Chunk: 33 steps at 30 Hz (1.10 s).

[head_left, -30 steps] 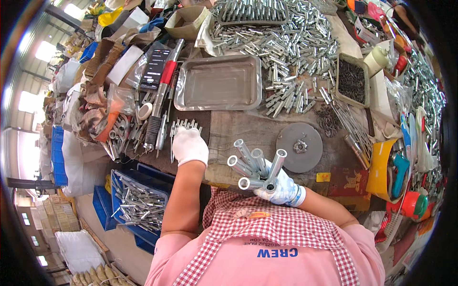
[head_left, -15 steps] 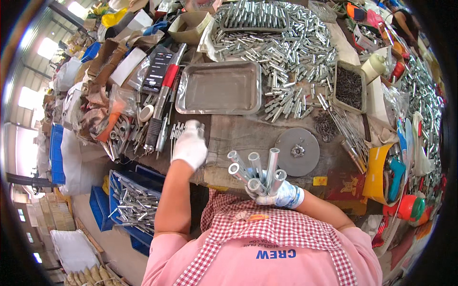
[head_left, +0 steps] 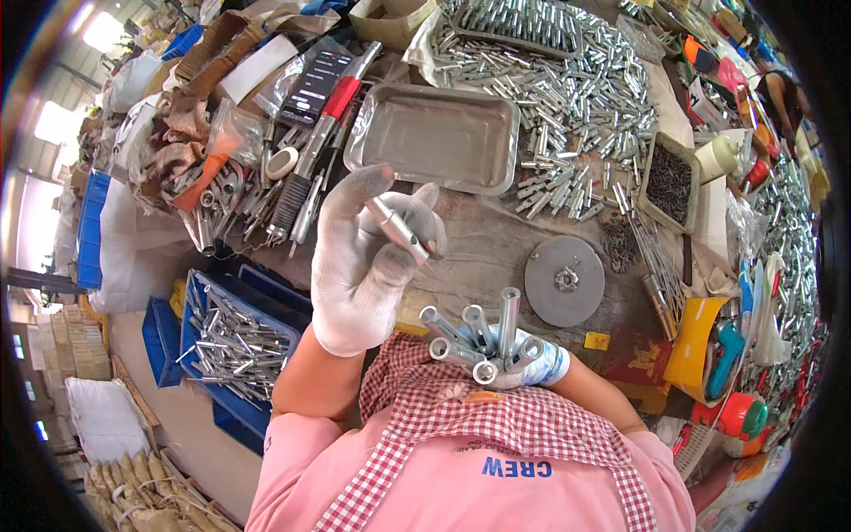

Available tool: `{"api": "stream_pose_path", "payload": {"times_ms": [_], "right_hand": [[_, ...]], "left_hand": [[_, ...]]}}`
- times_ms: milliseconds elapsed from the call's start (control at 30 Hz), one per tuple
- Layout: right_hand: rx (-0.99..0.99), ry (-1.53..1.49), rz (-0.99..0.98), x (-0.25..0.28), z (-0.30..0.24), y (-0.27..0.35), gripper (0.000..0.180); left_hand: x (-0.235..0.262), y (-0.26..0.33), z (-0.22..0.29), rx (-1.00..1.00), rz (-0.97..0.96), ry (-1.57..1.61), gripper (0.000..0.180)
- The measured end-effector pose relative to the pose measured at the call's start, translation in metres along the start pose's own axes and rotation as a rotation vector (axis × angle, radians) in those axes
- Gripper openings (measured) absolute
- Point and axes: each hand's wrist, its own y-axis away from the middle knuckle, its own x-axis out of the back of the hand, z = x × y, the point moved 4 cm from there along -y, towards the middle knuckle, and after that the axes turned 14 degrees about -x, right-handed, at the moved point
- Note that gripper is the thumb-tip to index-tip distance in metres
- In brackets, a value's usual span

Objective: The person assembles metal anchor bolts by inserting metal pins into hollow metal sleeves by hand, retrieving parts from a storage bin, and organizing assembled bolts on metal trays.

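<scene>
My left hand (head_left: 359,279), in a white glove with greyed fingertips, is raised over the near side of the bench. Its thumb and fingers pinch a short metal tube (head_left: 396,228) with a small hole in its side, held aslant. Close to my chest, my right hand (head_left: 542,365) is closed around a bunch of several longer metal tubes (head_left: 509,324), their open ends pointing up. That hand wears a white glove with blue marks, and the tubes hide most of its fingers. A round grey disc (head_left: 565,282) with a central hub lies on the bench beyond it.
A shallow metal tray (head_left: 355,146) lies beyond my left hand. Loose metal tubes (head_left: 585,106) are heaped at the back. A bin of dark pins (head_left: 671,177) stands at right. Hand tools and a phone (head_left: 316,86) lie left, above a blue crate (head_left: 191,328) of tubes.
My left hand has risen from the small parts on the bench toward me, now with a short tube in its fingers. My right hand keeps its bunch. The view has shifted slightly.
</scene>
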Motion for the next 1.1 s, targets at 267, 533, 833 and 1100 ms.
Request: {"api": "stream_pose_path", "payload": {"times_ms": [267, 533, 833, 1100], "right_hand": [[0.268, 0.053, -0.09, -0.005, 0.005, -0.001, 0.078], [0.071, -0.299, -0.386, -0.01, -0.062, 0.022, 0.082], [0.085, -0.282, -0.37, -0.007, -0.059, 0.021, 0.079], [0.171, -0.075, -0.272, -0.004, -0.032, 0.018, 0.09]], "left_hand": [[-0.006, 0.006, 0.006, -0.011, 0.039, 0.08, 0.055], [-0.02, 0.034, -0.004, 0.136, -0.282, -0.023, 0.037], [-0.022, 0.034, -0.001, 0.184, -0.199, 0.071, 0.036], [-0.022, 0.023, 0.004, 0.231, -0.471, -0.117, 0.021]]}}
